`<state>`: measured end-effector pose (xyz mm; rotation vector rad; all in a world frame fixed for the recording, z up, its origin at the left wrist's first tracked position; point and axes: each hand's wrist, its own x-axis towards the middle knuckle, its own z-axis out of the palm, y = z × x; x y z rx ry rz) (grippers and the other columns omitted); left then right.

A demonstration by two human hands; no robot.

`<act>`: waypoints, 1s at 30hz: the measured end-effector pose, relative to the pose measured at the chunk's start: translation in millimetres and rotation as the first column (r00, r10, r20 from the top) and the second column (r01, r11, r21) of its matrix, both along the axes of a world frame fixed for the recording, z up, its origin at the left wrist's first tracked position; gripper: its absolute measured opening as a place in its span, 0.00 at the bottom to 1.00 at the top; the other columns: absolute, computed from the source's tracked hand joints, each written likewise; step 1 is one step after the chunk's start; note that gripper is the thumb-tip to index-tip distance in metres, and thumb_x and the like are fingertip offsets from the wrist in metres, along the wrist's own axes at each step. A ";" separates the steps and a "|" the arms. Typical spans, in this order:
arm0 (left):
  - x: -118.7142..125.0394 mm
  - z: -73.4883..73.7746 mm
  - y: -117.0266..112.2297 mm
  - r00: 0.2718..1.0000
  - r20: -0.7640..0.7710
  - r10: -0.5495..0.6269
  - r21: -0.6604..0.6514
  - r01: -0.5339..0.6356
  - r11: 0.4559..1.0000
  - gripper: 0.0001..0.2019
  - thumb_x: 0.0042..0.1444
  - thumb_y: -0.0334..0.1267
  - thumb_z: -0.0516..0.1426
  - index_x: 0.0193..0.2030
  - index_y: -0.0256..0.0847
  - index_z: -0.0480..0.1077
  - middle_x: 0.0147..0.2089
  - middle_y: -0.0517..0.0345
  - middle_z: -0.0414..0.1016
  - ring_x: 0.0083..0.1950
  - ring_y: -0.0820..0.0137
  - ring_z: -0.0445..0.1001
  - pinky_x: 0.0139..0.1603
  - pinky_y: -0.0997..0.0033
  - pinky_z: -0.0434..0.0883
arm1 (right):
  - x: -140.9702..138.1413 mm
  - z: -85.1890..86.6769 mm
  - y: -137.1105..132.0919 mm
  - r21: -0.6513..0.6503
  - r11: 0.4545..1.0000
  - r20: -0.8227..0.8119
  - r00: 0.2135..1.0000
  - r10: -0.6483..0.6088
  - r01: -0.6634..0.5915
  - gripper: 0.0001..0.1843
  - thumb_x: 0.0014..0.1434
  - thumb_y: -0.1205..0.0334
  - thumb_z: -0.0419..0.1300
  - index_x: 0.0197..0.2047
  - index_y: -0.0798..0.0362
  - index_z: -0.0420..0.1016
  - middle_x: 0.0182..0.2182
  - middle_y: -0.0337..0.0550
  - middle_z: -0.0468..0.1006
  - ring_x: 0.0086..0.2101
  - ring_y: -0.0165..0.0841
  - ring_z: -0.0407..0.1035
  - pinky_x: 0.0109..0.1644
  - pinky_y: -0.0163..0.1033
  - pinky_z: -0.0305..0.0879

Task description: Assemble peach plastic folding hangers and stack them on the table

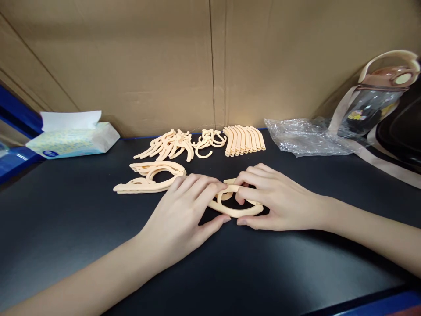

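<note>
Cream hanger (pixel 237 213) lies between left hand (pixel 186 210) and right hand (pixel 279 199), both grips clamped on it.

Smooth, matt plastic forms the cream hanger part (pixel 234 212) and the row of curved pieces (pixel 245 140), set against a dark tabletop (pixel 210 272) of smooth, low sheen. Behind stands matt brown cardboard (pixel 131 66) (faintly creased in places). Crinkled clear film (pixel 302 136) glints beside a glossy, see-through plastic bottle (pixel 371 105) with a dull cloth-like strap (pixel 342 109); a paper tissue (pixel 70 120) tops a shiny, thin-skinned pack (pixel 75 141).
</note>
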<state>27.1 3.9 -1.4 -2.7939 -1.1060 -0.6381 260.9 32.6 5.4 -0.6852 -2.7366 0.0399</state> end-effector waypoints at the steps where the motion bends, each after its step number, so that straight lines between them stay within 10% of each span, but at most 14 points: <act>1: -0.3 -0.1 -0.1 1.000 -0.002 -0.001 -0.004 0.001 1.000 0.15 0.62 0.40 0.60 0.54 0.40 0.65 0.52 0.55 0.74 0.52 0.63 0.69 0.50 0.63 0.61 | -0.3 0.2 -0.1 0.015 1.000 0.011 1.000 -0.001 0.001 0.12 0.61 0.54 0.62 0.33 0.54 0.70 0.35 0.44 0.71 0.36 0.35 0.61 0.41 0.41 0.56; 11: -0.4 1.5 -1.0 0.998 -0.011 -0.060 0.005 0.060 0.998 0.18 0.63 0.43 0.58 0.57 0.41 0.63 0.49 0.55 0.74 0.47 0.62 0.69 0.46 0.62 0.61 | -0.8 1.5 -2.7 0.110 0.992 -0.021 0.998 0.065 -0.063 0.14 0.65 0.62 0.52 0.27 0.53 0.67 0.36 0.46 0.77 0.34 0.34 0.62 0.40 0.42 0.56; 30: 1.0 2.8 -0.3 0.992 -0.076 -0.105 0.020 0.107 0.994 0.20 0.63 0.44 0.57 0.57 0.34 0.68 0.46 0.52 0.75 0.43 0.60 0.68 0.42 0.61 0.63 | 1.3 1.2 -5.0 0.035 0.998 0.024 0.999 0.046 -0.047 0.16 0.63 0.49 0.60 0.34 0.54 0.70 0.42 0.48 0.73 0.38 0.37 0.64 0.44 0.42 0.58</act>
